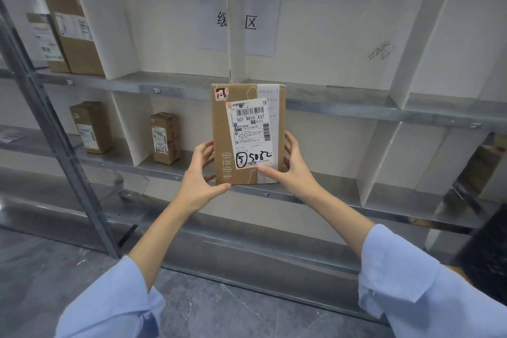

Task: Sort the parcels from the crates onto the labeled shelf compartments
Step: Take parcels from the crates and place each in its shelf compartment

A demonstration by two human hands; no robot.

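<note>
A brown cardboard parcel [247, 134] with a white shipping label stands upright at the front edge of the middle shelf [315, 197]. Handwriting on the label reads "5082". My left hand [201, 175] grips its lower left side, thumb under the bottom edge. My right hand [290, 164] holds its lower right side, thumb on the label's corner. The parcel sits in the wide compartment between two white dividers [131, 129] [375, 162]. A paper sign [238, 22] with black characters hangs on the back wall above.
Two small brown boxes [164, 137] [92, 126] stand on the same shelf to the left. Larger boxes [74, 33] stand on the upper shelf at far left. A grey steel upright [55, 123] runs diagonally at left. A dark crate [485, 255] shows at the right edge.
</note>
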